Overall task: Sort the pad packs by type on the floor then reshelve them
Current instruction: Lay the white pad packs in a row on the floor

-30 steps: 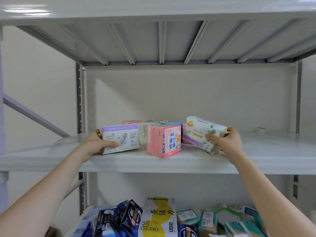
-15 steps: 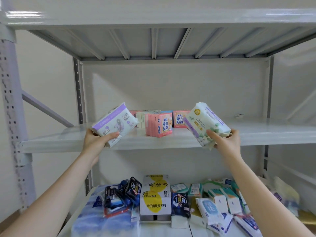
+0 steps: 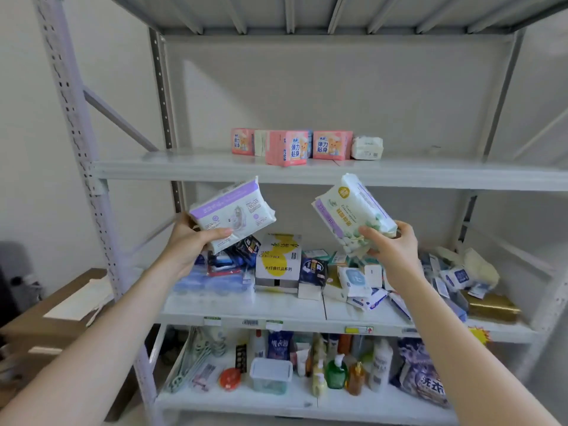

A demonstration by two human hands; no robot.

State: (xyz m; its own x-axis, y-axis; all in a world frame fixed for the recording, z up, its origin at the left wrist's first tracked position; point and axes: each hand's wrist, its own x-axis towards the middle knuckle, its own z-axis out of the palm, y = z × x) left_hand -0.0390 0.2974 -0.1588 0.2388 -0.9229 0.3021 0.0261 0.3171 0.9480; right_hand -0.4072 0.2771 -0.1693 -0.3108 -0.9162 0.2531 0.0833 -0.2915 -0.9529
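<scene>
Gripping a purple-banded pad pack [image 3: 232, 213] in the left hand [image 3: 190, 241], thumb across the front, pack tilted up to the right. Same deal in the right hand [image 3: 390, 250]: clutching a white leaf-print pad pack [image 3: 353, 213] by its lower end, leaning the other way. Holding both in the air in front of the rack, just under the edge of the upper shelf [image 3: 184, 170]. Further back on that shelf: pink pad packs [image 3: 285, 147] in a row, plus a small white pack [image 3: 367, 148] at the right end. Loads of mixed packs and a yellow-and-white box [image 3: 278, 259] piled on the middle shelf [image 3: 276, 309].

Purple-banded pack [image 3: 232, 215], leaf-patterned white pack [image 3: 353, 216]
</scene>
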